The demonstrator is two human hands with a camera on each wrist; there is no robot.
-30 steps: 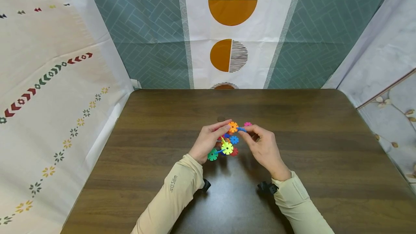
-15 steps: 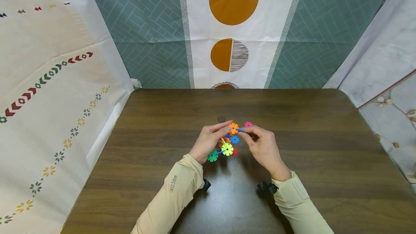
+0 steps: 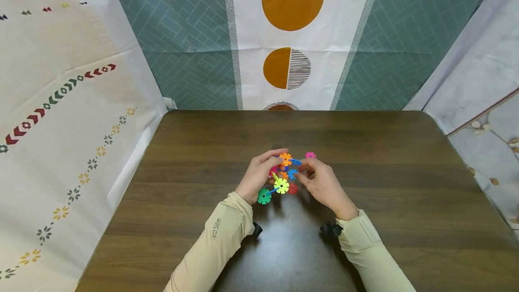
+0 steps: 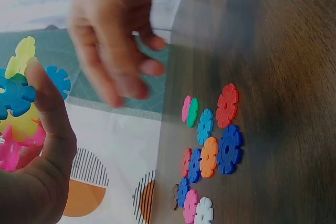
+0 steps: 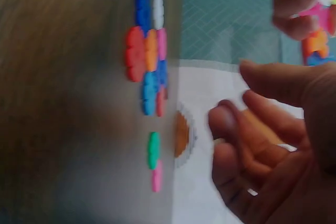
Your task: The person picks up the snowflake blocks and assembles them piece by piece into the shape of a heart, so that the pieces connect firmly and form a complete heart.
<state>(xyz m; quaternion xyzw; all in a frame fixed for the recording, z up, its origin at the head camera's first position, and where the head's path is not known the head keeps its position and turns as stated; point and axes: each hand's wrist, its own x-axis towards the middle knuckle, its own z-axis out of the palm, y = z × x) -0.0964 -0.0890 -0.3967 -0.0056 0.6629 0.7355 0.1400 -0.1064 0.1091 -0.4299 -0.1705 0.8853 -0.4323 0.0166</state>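
My left hand (image 3: 259,175) grips a cluster of notched plastic discs joined edge to edge, raised over the table. In the head view the cluster shows an orange disc (image 3: 285,159), a blue disc (image 3: 296,162) seen nearly edge-on, a yellow disc (image 3: 281,186) and a green disc (image 3: 264,196). Pink pieces (image 4: 9,153) show by the palm in the left wrist view, where fingers and the frame edge hide part of the cluster. My right hand (image 3: 326,186) hovers just right of it, fingers loosely bent, thumb apart, nothing between them (image 5: 262,140).
Loose notched discs lie on the brown wooden table (image 3: 385,184) beneath and beyond the hands: a red one (image 4: 227,106), a dark blue one (image 4: 230,149), an orange one (image 4: 209,157), a white one (image 4: 204,211) and several more. Patterned cloths (image 3: 194,57) hang behind and at both sides.
The right hand has let go of the blue disc, which stays joined to the orange one, and its fingers have drawn apart. The left hand has tilted the cluster slightly leftward.
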